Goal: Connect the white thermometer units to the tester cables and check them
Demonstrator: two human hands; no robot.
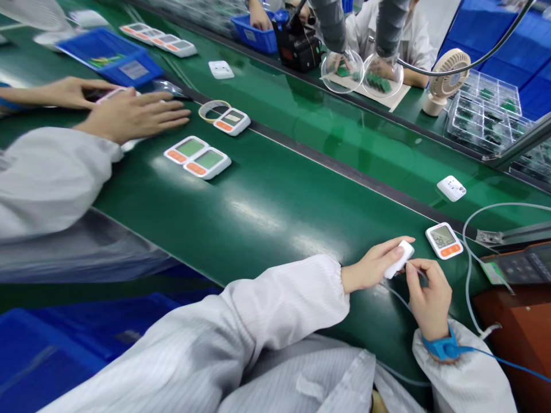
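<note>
My left hand (379,264) grips a small white device (400,258) on its edge just above the green belt (279,201). My right hand (426,295) is pinched right beside the device's lower end, holding a thin cable plug I can barely make out. A blue wrist strap (443,347) circles my right wrist. Just beyond, a white unit with a screen and an orange button (444,240) lies flat on the belt.
A co-worker's two hands (124,112) rest on a device at the left. Two paired white units (198,158), another unit (232,121) and a tape ring (213,108) lie nearby. White modules (451,188), a small fan (447,80), blue bins (112,57) and clear trays (486,109) sit farther off.
</note>
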